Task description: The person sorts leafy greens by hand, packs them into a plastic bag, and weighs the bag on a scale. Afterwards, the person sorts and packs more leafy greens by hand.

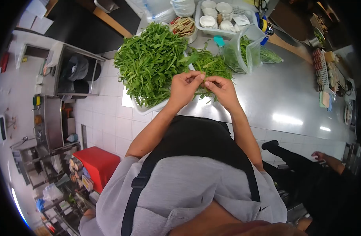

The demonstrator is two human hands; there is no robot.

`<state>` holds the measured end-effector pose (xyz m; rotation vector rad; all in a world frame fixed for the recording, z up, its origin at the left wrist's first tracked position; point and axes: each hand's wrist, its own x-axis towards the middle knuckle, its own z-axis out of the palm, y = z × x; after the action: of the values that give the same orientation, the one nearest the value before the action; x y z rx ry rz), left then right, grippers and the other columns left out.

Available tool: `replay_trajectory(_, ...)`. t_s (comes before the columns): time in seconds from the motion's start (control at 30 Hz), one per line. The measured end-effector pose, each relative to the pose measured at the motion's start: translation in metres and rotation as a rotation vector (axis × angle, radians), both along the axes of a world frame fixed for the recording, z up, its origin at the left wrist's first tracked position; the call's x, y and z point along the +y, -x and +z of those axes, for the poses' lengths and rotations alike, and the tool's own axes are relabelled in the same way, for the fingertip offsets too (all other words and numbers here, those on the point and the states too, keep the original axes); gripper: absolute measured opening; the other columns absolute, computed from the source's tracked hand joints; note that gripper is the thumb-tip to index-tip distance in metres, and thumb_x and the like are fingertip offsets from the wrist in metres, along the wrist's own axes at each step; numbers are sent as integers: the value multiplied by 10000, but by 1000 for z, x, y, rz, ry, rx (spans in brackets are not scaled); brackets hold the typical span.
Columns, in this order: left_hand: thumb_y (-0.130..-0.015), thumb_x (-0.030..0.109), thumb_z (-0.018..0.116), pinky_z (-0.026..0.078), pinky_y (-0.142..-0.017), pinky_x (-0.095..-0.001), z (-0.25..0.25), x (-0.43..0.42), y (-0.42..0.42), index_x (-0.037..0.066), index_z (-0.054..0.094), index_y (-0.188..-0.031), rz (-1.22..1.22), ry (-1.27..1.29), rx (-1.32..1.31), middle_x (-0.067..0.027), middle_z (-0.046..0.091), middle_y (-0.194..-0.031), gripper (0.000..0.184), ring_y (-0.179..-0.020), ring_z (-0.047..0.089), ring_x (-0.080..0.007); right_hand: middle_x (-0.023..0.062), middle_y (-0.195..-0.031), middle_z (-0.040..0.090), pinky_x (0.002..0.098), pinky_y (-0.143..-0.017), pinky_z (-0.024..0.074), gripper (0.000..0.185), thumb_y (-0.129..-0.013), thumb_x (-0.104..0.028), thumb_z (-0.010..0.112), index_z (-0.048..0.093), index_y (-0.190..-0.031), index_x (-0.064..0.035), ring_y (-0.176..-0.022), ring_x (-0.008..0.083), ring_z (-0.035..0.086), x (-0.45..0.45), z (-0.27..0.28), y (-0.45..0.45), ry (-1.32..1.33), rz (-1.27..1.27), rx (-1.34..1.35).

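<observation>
My left hand (185, 89) and my right hand (224, 91) meet above the near edge of the steel counter. Thumbs and fingertips of both are pinched together on a leafy green stem (204, 80), mostly covered by the fingers. Just beyond them lies a loose pile of long-leaved greens (212, 66) on the metal. To the left, a white basin (143, 110) is heaped high with picked green leaves (149, 65). A clear plastic bag (254, 49) with more greens inside stands right of the pile.
Behind the pile are a tub of cut red-and-pale stalks (183, 26) and a white crate (202, 27) of small bowls. Scissors (261, 4) lie at the back. The steel counter (290, 90) runs right. A person in dark clothes (306, 173) is at lower right; a red box (96, 165) stands left.
</observation>
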<state>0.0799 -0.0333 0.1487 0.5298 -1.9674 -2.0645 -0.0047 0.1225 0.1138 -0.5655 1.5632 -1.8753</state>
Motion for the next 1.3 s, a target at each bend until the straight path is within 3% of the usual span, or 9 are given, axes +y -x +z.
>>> replay_trajectory(0.3,-945,120,728,482,-683,-215,-8,-39,5,-54,733,-1096,-83,226,78,-28,700,-863,230,-767,613,-57,0,-854,694,228,-696,473,174,-952,-155,726,734,-1022,3,-751,61,579,-33,9,-8,27,-162,-14)
replay_trajectory(0.4,-892,115,768,481,-630,-220,-6,-43,10,-50,732,-938,-50,67,81,-19,683,-799,176,-705,596,-49,-13,-819,672,223,-670,450,156,-940,-150,738,738,-990,-3,-725,54,556,-41,8,-12,43,-225,4)
replay_trajectory(0.6,-913,52,717,439,-603,-190,-5,-27,9,-46,706,-894,-10,-25,103,10,674,-795,101,-674,564,-24,4,-753,658,213,-634,425,85,-895,-94,695,722,-901,-13,-701,45,566,-44,4,-17,65,-536,41)
replay_trajectory(0.63,-920,43,708,418,-587,-189,-5,-21,11,-44,692,-888,76,-133,166,30,648,-772,94,-661,542,-14,45,-737,680,255,-654,478,135,-876,-112,683,725,-920,9,-680,106,612,-41,1,-10,51,-598,64)
replay_trajectory(0.77,-914,50,711,422,-590,-200,-2,-46,16,-48,705,-902,109,-105,167,25,644,-770,99,-651,531,-24,130,-867,722,356,-781,542,351,-811,-223,800,737,-1066,9,-746,248,657,11,-28,18,-887,-237,646)
replay_trajectory(0.9,-880,123,777,409,-593,-217,12,-37,28,-22,744,-920,-158,334,93,26,612,-760,154,-657,509,-38,107,-866,705,323,-755,527,374,-827,-189,803,718,-1136,5,-779,186,646,5,58,-12,-454,-191,398)
replay_trajectory(1.0,-892,126,758,430,-631,-219,38,-14,47,-12,744,-992,-405,347,289,-5,616,-825,171,-724,535,-56,77,-876,709,296,-726,519,332,-886,-138,754,695,-1172,18,-769,144,635,9,30,8,-329,-375,313)
replay_trajectory(1.13,-871,126,747,476,-627,-279,40,5,100,-13,732,-966,-137,276,424,-67,635,-804,169,-735,587,-129,106,-980,739,262,-723,539,218,-1013,-105,597,664,-1156,44,-795,139,677,21,71,49,-78,-684,296)
replay_trajectory(1.3,-822,97,740,530,-665,-386,35,28,163,10,706,-929,14,504,484,-122,646,-806,142,-804,648,-249,120,-1027,739,282,-763,565,230,-1046,-102,526,639,-1167,56,-841,148,698,10,72,108,50,-725,383)
